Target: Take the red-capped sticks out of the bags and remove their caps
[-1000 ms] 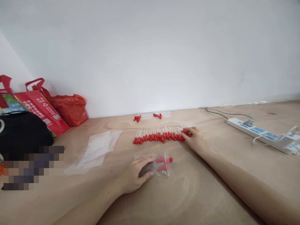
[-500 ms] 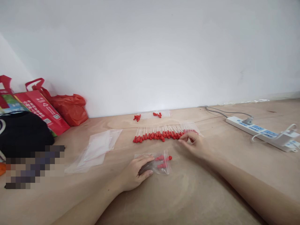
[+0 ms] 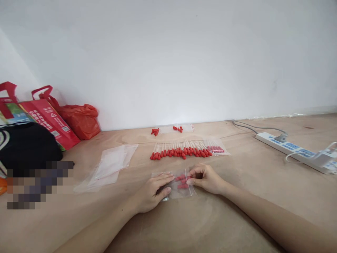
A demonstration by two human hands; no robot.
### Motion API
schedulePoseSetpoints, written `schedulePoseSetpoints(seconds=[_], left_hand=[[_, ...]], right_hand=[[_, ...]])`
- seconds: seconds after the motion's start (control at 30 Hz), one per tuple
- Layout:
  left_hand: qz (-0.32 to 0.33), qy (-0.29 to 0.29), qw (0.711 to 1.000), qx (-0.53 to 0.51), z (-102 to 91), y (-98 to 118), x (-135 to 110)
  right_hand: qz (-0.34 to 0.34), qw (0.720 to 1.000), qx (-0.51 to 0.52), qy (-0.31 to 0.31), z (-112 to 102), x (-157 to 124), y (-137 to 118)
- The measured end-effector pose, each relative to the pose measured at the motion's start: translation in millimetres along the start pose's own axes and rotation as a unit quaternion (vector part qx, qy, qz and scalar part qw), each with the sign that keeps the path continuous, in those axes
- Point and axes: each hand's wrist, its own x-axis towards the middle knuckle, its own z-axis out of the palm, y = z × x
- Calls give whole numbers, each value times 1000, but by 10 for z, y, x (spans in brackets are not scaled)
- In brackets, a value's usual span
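Observation:
My left hand (image 3: pixel 158 188) lies over a clear zip bag (image 3: pixel 173 194), its fingers stretched out and its thumb apart, pressing the bag against the table. Several red pieces (image 3: pixel 182 186) show inside, near the bag's mouth on the right. At that mouth my right hand (image 3: pixel 206 178) has thumb and forefinger closed around the end of a red piece; the fingertips partly hide it. Beyond both hands runs a row of thin pale sticks with red heads (image 3: pixel 179 152), heads towards me. A filled clear bag (image 3: pixel 216 149) with red pieces sits at the row's right end.
Flat clear bags (image 3: pixel 112 163) lie in a loose stack to the left. Small red bits (image 3: pixel 155 132) and another clear bag (image 3: pixel 188 128) are near the wall. A white power strip (image 3: pixel 292 146) stretches along the right; red bags (image 3: pixel 84 121) and a black bag (image 3: pixel 28 149) stand left.
My right hand has moved from the right end of the stick row down and left to the bag's mouth. The filled bag it partly covered now shows. My left hand stays on the bag.

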Motion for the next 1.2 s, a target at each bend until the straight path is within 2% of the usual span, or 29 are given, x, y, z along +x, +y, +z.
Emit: schedulePoseSetpoints(seconds=[0.1,0.27,0.47,0.57,0.8,0.93,1.07,1.2], left_hand=[[7,0,1000,8,19,-25,-13],[-21,3,1000,7,37,-46,-37],[-21,-4,1000,12,30,-9,-38],[-5,-3,1000,14,25,5,-44],[17,-28,999,30,1,22,-62],[7,-32,999,35,1,12,-59],[8,-37,998,46,16,-14,-49],[14,-43,997,57,10,-10,-42]], right_hand=[[-5,1000,29,8,96,17,-26],[12,997,37,-61,133,49,-74],[53,998,19,-32,87,39,-127],[69,995,55,-47,97,27,-137],[20,995,8,-96,9,26,-153],[57,980,136,-132,-39,17,-113],[101,944,284,-137,-26,8,-65],[159,909,366,-121,4,20,-28]])
